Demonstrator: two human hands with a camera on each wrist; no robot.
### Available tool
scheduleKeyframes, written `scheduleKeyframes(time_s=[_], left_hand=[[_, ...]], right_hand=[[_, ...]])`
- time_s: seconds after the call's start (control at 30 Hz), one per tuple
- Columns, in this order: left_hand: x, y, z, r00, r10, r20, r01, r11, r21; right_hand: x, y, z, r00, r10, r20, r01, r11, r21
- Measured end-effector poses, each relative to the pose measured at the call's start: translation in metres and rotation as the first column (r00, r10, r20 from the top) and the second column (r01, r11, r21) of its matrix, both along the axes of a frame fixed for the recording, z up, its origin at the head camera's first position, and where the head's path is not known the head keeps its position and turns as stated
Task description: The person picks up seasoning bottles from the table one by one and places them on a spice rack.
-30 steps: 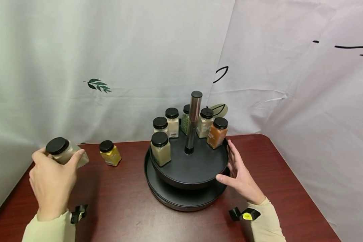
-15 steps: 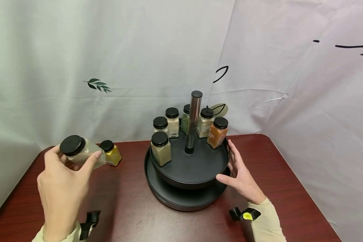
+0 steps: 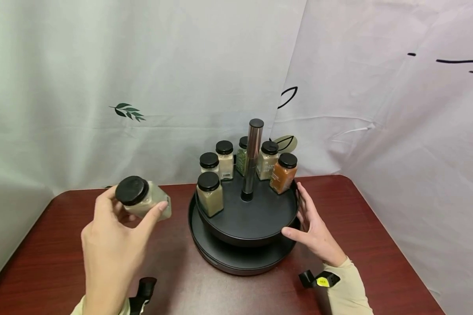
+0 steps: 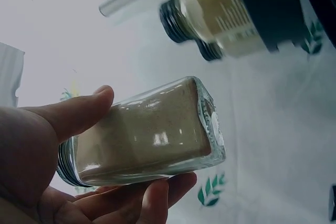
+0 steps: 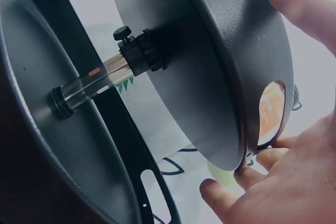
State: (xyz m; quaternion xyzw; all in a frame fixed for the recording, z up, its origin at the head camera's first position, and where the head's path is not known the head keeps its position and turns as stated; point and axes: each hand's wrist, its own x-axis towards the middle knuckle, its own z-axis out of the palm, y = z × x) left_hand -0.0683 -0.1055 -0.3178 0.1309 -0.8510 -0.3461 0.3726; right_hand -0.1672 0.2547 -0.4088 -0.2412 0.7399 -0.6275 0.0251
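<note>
In the head view my left hand (image 3: 116,243) holds a square glass spice jar (image 3: 151,201) above the table, thumb on one side and fingers on the other. The jar is tilted, with its black lid (image 3: 132,190) toward the left; beige powder (image 4: 142,135) fills much of it in the left wrist view. My right hand (image 3: 317,234) grips the outer rim of the upper tray (image 3: 260,218) of a black two-tier spice rack, thumb at the front and fingers round the right side. The lower tray (image 3: 240,264) lies beneath, joined by a post (image 5: 100,80).
On the upper tray stand several lidded jars, among them an olive-coloured one (image 3: 210,197), an orange one (image 3: 283,175) and a green one (image 3: 241,159). A metallic pole (image 3: 253,153) rises from its middle. White cloth (image 3: 181,87) hangs behind the red-brown table (image 3: 43,245).
My left hand has carried the jar to the right, toward the rack, and now blocks the head camera's sight of the yellow jar. My right hand has stayed on the upper tray.
</note>
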Motion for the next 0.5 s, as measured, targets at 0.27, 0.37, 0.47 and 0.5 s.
scheduleKeyframes(time_s=[0.27, 0.37, 0.47, 0.5], left_hand=[[0.000, 0.021, 0.005, 0.994, -0.098, -0.057, 0.096, 0.994, -0.044], [-0.001, 0.029, 0.006, 0.989, -0.133, -0.065, 0.130, 0.990, -0.048], [-0.002, 0.036, 0.005, 0.984, -0.162, -0.072, 0.159, 0.986, -0.049], [-0.003, 0.039, 0.005, 0.983, -0.167, -0.071, 0.164, 0.985, -0.049]], right_hand=[[0.000, 0.000, 0.001, 1.000, 0.000, 0.004, 0.000, 1.000, 0.003], [0.000, 0.000, 0.001, 1.000, -0.001, 0.010, 0.001, 1.000, 0.005], [0.000, 0.000, 0.001, 1.000, -0.002, 0.013, 0.002, 1.000, 0.007], [0.000, -0.001, 0.001, 1.000, -0.002, 0.014, 0.002, 1.000, 0.008]])
